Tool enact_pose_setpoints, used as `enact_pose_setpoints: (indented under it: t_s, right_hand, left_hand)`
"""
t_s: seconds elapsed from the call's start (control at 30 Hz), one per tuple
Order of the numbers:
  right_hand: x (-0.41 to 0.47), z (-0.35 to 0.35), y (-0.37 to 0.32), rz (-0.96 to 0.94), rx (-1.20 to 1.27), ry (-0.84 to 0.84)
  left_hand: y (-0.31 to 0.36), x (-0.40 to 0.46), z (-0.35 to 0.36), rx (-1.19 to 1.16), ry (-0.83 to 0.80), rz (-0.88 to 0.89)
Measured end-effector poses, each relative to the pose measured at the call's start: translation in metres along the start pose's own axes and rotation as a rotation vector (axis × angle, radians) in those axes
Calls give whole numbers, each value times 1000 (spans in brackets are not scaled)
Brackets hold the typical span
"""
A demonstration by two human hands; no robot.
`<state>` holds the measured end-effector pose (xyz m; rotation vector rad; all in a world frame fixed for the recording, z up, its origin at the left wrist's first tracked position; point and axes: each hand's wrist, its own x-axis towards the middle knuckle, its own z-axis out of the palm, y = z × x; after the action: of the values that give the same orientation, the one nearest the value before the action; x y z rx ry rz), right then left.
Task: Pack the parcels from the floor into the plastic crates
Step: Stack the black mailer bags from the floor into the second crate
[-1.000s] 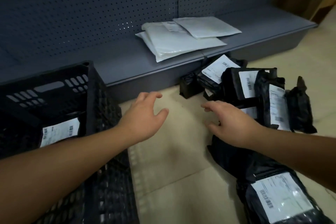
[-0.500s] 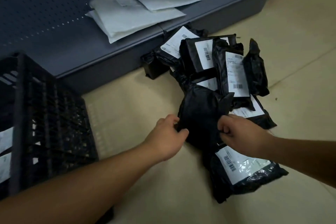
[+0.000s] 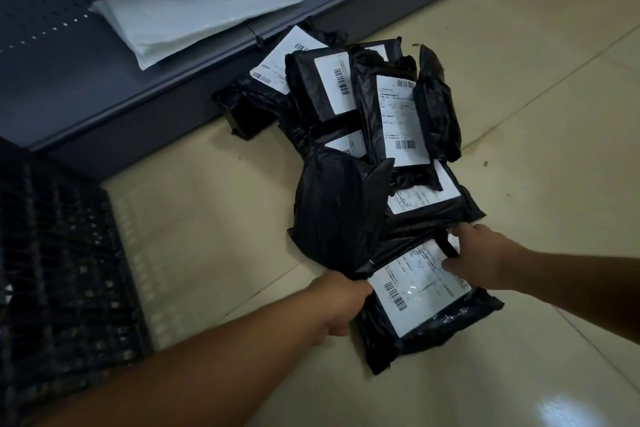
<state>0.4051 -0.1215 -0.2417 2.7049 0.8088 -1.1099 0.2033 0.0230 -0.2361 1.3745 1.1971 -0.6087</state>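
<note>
parcels (image 3: 374, 107) in black plastic bags lie in a heap on the tiled floor (image 3: 519, 80), and most of the job looks still to do. the heap sits just in front of the grey shelf base (image 3: 346, 10), with some bags leaning on others and white labels facing up. nearest to the person is one flat parcel with a big label (image 3: 420, 298), at the close end of the heap. the right hand (image 3: 479, 255) holds its far edge, with the thumb lying on the label and the fingers curled over the top of the bag. the left hand (image 3: 337, 305) is at the near left corner of that same parcel, and its fingers go out of sight under the bags, so i cannot tell for sure what they grip; it looks like the parcel edge. a crumpled black bag (image 3: 337, 211) with no label showing stands up just behind the left hand, touching the labelled parcel. the black plastic crate (image 3: 59, 253) is well off to the left of the heap, on the floor, and only its side wall shows here, so i cannot tell what is inside it. i count about eight bags in the heap, though some hide behind others. so my guess is that this one parcel is being picked up now, and all the rest wait on the floor for their turn. two white padded envelopes (image 3: 194, 7) lie up on the shelf base, behind the heap; they are not on the floor, so they may not be part of the job.
</note>
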Motion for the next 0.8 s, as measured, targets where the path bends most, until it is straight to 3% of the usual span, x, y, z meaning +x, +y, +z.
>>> enact_pose_setpoints:
  t_s: [0.17, 0.43, 0.8]
  right_hand:
    - [3, 2, -3, 17, 113, -157]
    - [16, 3, -19, 16, 281, -214]
    - [-14, -1, -63, 22, 484, -331]
  left_hand:
    - [2, 1, 11, -56, -36, -45]
    - [7, 0, 1, -90, -49, -65]
    - [-15, -24, -53, 40, -38, -33]
